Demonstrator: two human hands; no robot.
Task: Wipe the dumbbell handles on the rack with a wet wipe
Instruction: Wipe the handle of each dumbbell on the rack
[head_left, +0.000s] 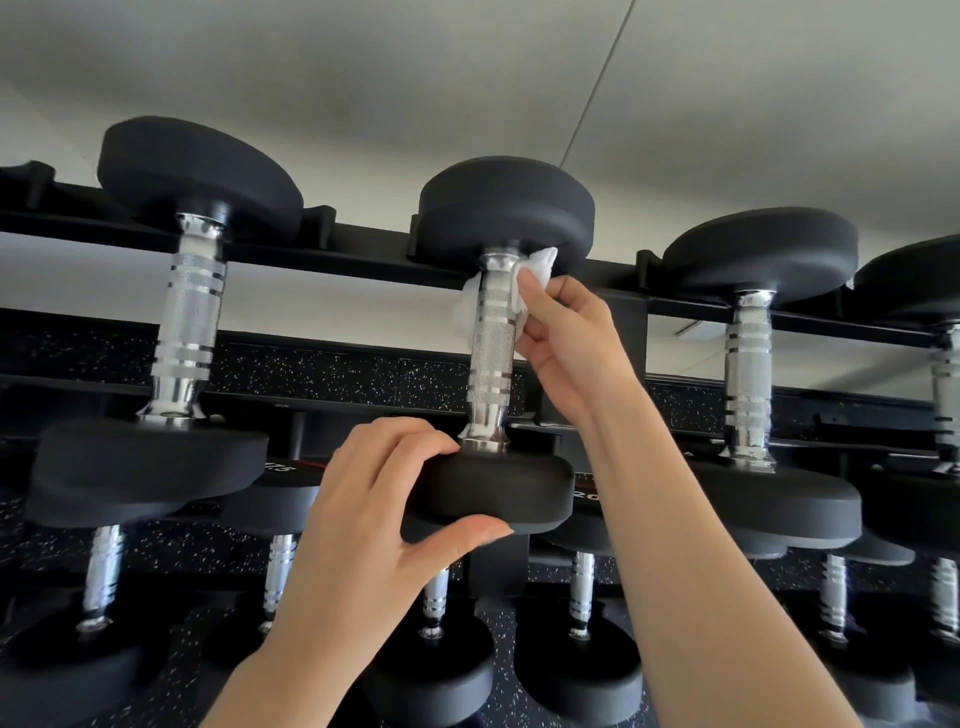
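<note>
Pale walls and a speckled black rubber floor frame a black dumbbell rack (363, 270) holding 2 tiers of black-headed dumbbells with knurled chrome handles. On the upper tier, the middle dumbbell (506, 208) has its handle (491, 348) running away from the viewer, near head low in the view and far head high. The left hand (374, 499) grips the near head (493, 486), fingers curled over its top face and thumb hooked under its rim, apparently steadying it. The right hand (563, 343) comes in from the right and pinches a white wet wipe (535, 270) against the far end of that handle, just below the far head; the wipe wraps behind the bar and shows again on its left side. Judging by this, the stroke to come runs along the handle's long axis, from the far head toward the near head. Neighbouring handles to the left (189, 322) and right (748, 364) stand well apart from both hands.
</note>
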